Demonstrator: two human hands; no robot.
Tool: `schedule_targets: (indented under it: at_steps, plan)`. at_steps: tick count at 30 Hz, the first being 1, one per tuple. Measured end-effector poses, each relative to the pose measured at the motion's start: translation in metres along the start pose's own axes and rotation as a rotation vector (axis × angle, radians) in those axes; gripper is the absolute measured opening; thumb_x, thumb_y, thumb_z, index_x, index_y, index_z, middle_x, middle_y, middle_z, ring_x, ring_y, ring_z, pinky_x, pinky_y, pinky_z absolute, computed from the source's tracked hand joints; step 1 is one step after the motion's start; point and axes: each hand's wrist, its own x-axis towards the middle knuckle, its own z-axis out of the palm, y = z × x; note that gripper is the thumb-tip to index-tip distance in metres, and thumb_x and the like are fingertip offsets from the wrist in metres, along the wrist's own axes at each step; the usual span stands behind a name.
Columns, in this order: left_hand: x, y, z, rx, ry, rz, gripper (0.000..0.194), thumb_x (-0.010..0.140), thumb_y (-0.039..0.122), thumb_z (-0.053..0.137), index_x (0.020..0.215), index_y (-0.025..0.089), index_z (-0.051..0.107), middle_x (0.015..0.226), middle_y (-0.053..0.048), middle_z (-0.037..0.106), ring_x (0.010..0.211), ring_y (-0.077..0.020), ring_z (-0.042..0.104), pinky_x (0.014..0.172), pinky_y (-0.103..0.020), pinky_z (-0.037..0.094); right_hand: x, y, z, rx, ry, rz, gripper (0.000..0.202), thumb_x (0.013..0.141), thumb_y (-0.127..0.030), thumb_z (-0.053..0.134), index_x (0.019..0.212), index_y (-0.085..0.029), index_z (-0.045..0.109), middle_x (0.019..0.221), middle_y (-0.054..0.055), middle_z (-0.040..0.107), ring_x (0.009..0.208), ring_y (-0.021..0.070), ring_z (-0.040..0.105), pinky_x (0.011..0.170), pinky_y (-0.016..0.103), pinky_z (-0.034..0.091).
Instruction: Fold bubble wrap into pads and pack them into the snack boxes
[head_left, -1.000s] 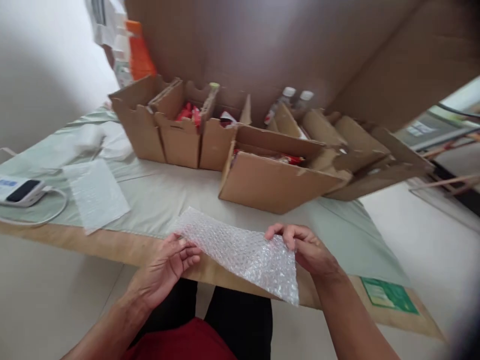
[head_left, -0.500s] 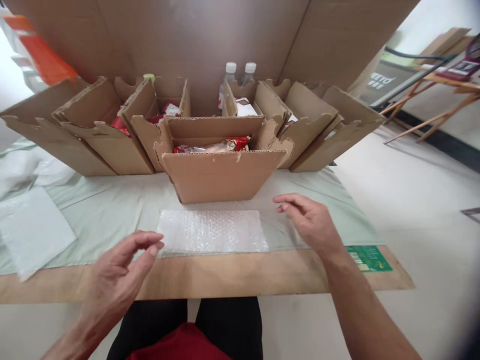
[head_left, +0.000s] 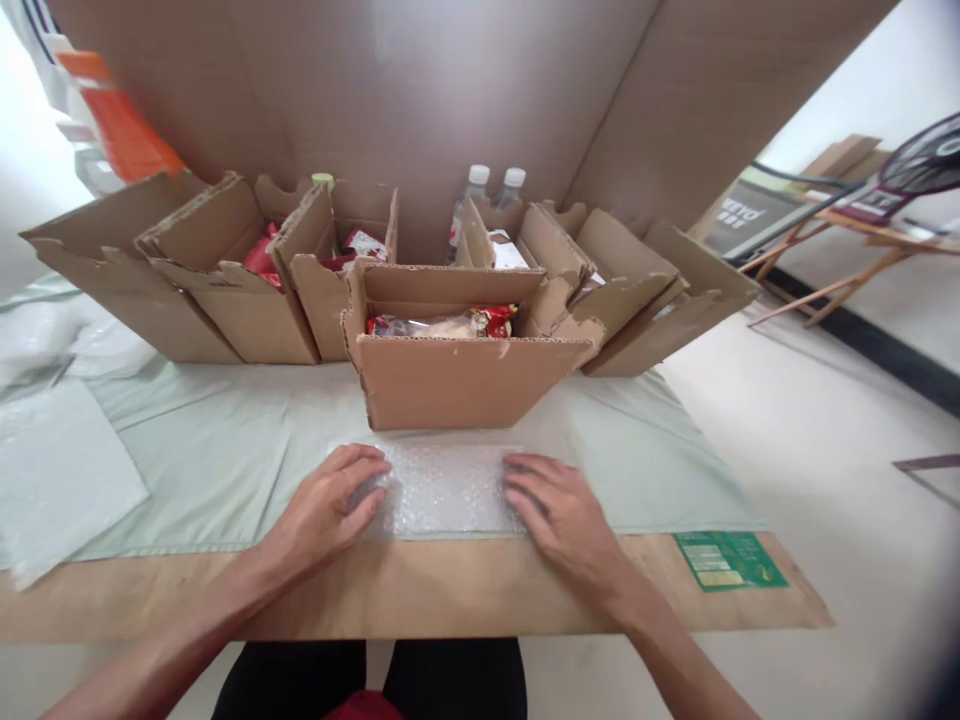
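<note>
A flat, clear piece of bubble wrap (head_left: 448, 490) lies near the table's front edge, directly before me. My left hand (head_left: 337, 497) is over its left end, thumb and fingers apart. At the right end, my right hand (head_left: 551, 500) has its fingers spread, the tips touching or just above the plastic. Neither hand grips anything. Behind the wrap stands a cardboard box (head_left: 472, 382) holding red and clear packaged items (head_left: 442, 326).
Several open cardboard bins (head_left: 225, 320) stand in an arc at the back. Two white-capped bottles (head_left: 476, 185) rise behind them. More bubble wrap (head_left: 64, 470) lies at the left. A green card (head_left: 731, 560) sits on the wooden edge at the right.
Both hands have moved inward, from beside the bubble wrap onto its two ends. The camera view has shifted slightly.
</note>
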Motion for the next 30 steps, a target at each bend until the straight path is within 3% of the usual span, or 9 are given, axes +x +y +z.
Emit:
schedule_targets:
  at_steps: [3, 6, 11, 15, 18, 21, 24, 27, 30]
  plan:
    - [0.015, 0.008, -0.008, -0.097, 0.186, -0.189, 0.034, 0.091, 0.028, 0.058, 0.125, 0.023, 0.063, 0.118, -0.009, 0.069, 0.099, -0.023, 0.069, 0.068, -0.031, 0.055, 0.017, 0.017, -0.023, 0.107, 0.155, 0.212, 0.032, 0.097, -0.036, 0.055, 0.121, -0.022, 0.069, 0.126, 0.012, 0.075, 0.115, 0.0304, 0.069, 0.094, 0.049, 0.055]
    - [0.038, 0.016, -0.009, -0.198, 0.347, -0.332, 0.038, 0.084, 0.032, 0.067, 0.121, 0.021, 0.063, 0.103, -0.007, 0.07, 0.082, -0.0205, 0.066, 0.065, -0.03, 0.05, 0.056, 0.012, -0.024, 0.276, 0.212, 0.314, 0.04, 0.088, -0.038, 0.059, 0.123, -0.02, 0.063, 0.118, 0.012, 0.076, 0.102, 0.029, 0.071, 0.081, 0.043, 0.058]
    - [0.052, 0.014, -0.012, -0.269, 0.372, -0.298, 0.019, 0.081, 0.028, 0.068, 0.099, 0.023, 0.071, 0.088, -0.004, 0.071, 0.077, -0.0201, 0.063, 0.062, -0.029, 0.046, 0.088, 0.002, -0.006, 0.365, 0.234, 0.315, 0.033, 0.083, -0.038, 0.059, 0.112, -0.021, 0.063, 0.104, 0.009, 0.077, 0.087, 0.0258, 0.07, 0.084, 0.045, 0.056]
    - [0.034, 0.017, -0.023, -0.219, 0.28, -0.248, 0.022, 0.085, 0.029, 0.064, 0.104, 0.023, 0.073, 0.102, -0.007, 0.072, 0.084, -0.0214, 0.064, 0.05, -0.024, 0.039, 0.066, -0.001, -0.005, 0.353, 0.315, 0.319, 0.046, 0.088, -0.035, 0.059, 0.131, -0.021, 0.059, 0.123, 0.013, 0.074, 0.109, 0.0301, 0.069, 0.09, 0.047, 0.055]
    - [0.021, 0.027, -0.027, -0.27, 0.195, -0.241, 0.021, 0.085, 0.031, 0.067, 0.102, 0.024, 0.076, 0.108, -0.008, 0.071, 0.089, -0.0222, 0.064, 0.046, -0.022, 0.036, 0.044, -0.017, -0.001, 0.236, 0.343, 0.259, 0.036, 0.093, -0.033, 0.056, 0.127, -0.023, 0.066, 0.134, 0.014, 0.068, 0.121, 0.0324, 0.065, 0.1, 0.051, 0.052]
    - [0.021, 0.032, -0.018, -0.602, -0.016, -0.358, 0.02, 0.081, 0.033, 0.074, 0.097, 0.022, 0.077, 0.1, -0.008, 0.073, 0.083, -0.0209, 0.067, 0.057, -0.025, 0.049, 0.033, -0.045, 0.015, 0.114, 0.284, 0.117, 0.029, 0.095, -0.028, 0.055, 0.117, -0.021, 0.072, 0.148, 0.016, 0.058, 0.126, 0.0336, 0.063, 0.104, 0.053, 0.05]
    - [0.028, 0.022, -0.008, -1.065, -0.14, -0.618, 0.025, 0.076, 0.031, 0.08, 0.096, 0.017, 0.075, 0.097, -0.01, 0.075, 0.08, -0.022, 0.072, 0.066, -0.032, 0.057, 0.028, -0.063, 0.032, -0.011, 0.169, 0.052, 0.033, 0.096, -0.022, 0.052, 0.123, -0.019, 0.071, 0.152, 0.017, 0.056, 0.125, 0.0339, 0.064, 0.102, 0.053, 0.049]
    - [0.026, 0.004, -0.014, -1.322, -0.119, -0.766, 0.027, 0.076, 0.026, 0.081, 0.1, 0.014, 0.074, 0.102, -0.014, 0.077, 0.087, -0.025, 0.076, 0.071, -0.035, 0.062, 0.013, -0.054, 0.036, -0.095, 0.017, 0.025, 0.035, 0.099, -0.024, 0.051, 0.13, -0.02, 0.068, 0.149, 0.016, 0.06, 0.127, 0.0341, 0.062, 0.102, 0.054, 0.048]
    - [0.01, -0.013, -0.037, -1.281, -0.069, -0.808, 0.026, 0.078, 0.027, 0.081, 0.1, 0.014, 0.075, 0.106, -0.016, 0.078, 0.096, -0.0282, 0.077, 0.078, -0.038, 0.064, -0.014, -0.023, 0.024, -0.13, -0.015, 0.053, 0.037, 0.102, -0.031, 0.05, 0.133, -0.02, 0.067, 0.149, 0.015, 0.061, 0.133, 0.0348, 0.059, 0.104, 0.057, 0.047]
